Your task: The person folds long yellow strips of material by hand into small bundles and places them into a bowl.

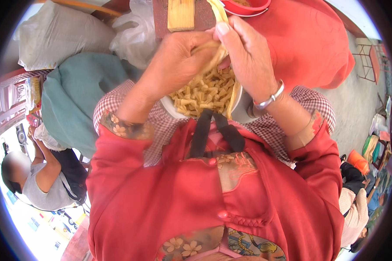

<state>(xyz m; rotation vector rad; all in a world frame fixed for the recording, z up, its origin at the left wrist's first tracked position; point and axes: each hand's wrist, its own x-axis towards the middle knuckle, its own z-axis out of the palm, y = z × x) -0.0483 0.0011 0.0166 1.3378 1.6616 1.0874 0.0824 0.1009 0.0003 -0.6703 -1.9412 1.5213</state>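
Both hands meet near the top centre, above a white bowl (170, 109) of short, pale yellow tied bundles (209, 93). Between the fingers runs a pale yellow fibrous strip (218, 13). My left hand (179, 60) grips part of it, blurred at the fingers. My right hand (250, 53), with a silver bangle at its wrist, pinches the strip between thumb and fingers. Another long strip (230, 107) hangs over the bowl's right side. The bowl stands at the lap, its upper part hidden by the hands.
A wooden block (181, 14) lies on a dark red board (202, 19) beyond the hands. A red basin (248, 8) stands at its right. Stuffed sacks (65, 36) and green cloth (72, 94) are at left, red cloth (300, 42) at right. Other people sit at both sides.
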